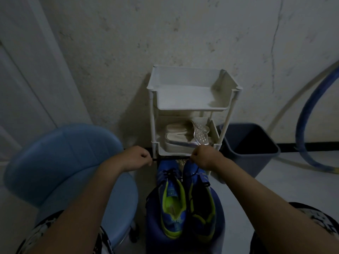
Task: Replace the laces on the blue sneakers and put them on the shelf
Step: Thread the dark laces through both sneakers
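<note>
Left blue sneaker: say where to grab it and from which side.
Grip the heel collar of the blue, yellow-green-lined sneaker, coming from above on the near side. Its heel points toward the person and the opening gapes upward, so hooking inside it should hold; the black lace crowds the toe end.

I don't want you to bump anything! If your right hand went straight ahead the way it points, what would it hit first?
Probably the white shelf, at the front rim of its lower tray, ahead of the right hand; depth is hard to judge.
</note>
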Motion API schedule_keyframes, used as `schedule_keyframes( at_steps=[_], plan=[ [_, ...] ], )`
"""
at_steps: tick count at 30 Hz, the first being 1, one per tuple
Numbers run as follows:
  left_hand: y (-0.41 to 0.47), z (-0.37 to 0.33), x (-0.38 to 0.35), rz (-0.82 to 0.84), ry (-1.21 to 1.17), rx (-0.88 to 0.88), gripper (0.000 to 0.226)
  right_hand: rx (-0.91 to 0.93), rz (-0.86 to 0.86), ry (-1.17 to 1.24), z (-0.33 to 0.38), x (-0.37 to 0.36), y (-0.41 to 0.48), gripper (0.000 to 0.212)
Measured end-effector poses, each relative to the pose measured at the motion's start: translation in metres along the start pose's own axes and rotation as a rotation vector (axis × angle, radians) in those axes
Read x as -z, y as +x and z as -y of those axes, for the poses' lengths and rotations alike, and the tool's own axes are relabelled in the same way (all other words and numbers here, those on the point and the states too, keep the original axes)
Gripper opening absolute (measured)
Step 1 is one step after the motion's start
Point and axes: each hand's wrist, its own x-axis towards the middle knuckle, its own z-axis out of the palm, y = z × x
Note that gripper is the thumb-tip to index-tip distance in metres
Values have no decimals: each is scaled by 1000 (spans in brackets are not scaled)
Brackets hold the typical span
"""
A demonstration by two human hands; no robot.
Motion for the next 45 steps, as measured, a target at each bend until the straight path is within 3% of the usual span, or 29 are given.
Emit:
schedule_keyframes(
  at_steps=[4, 7, 11, 15, 19, 21, 26, 29, 31, 36, 38, 42, 45],
  plan=[
    [-1, 8, 2, -2, 27, 60, 29, -146, 12, -121, -10, -11, 5, 18],
    [-1, 4, -6, 2, 69, 44, 26, -59, 28, -226, -3, -11, 3, 34],
    [0, -17, -24, 15, 77, -79, 26, 261, 24, 103, 24, -13, -4, 48],
    [2, -30, -32, -24, 86, -142, 20, 280, 202, 425, 43, -17, -10, 14],
    [2, -28, -27, -46, 87, -145, 18, 204, 72, 315, 34, -13, -4, 7],
    [2, -25, -24, -70, 92, -120, 20, 193, -3, 148, 25, -14, 3, 16],
    [2, -25, -26, -63, 99, -96, 21, 189, -4, -111, 22, -16, -2, 25],
    [4, -31, -35, -17, 105, -105, 20, 306, 49, 70, 34, -19, -9, 37],
    [6, -33, -41, -34, 112, -122, 21, 314, 115, 203, 40, -19, -11, 23],
    [7, -33, -48, -93, 20, -70, 19, 228, 53, 135, 33, -20, -2, 16],
    [8, -28, -56, -52, -21, 22, 20, 211, 31, 105, 29, -24, 0, 18],
    [3, -22, -77, 81, -23, 185, 42, 236, 49, -47, 25, -32, -1, 26],
    [-2, -20, -86, 81, -89, 225, 36, 264, 49, -80, 27, -39, -3, 31]
  ],
)
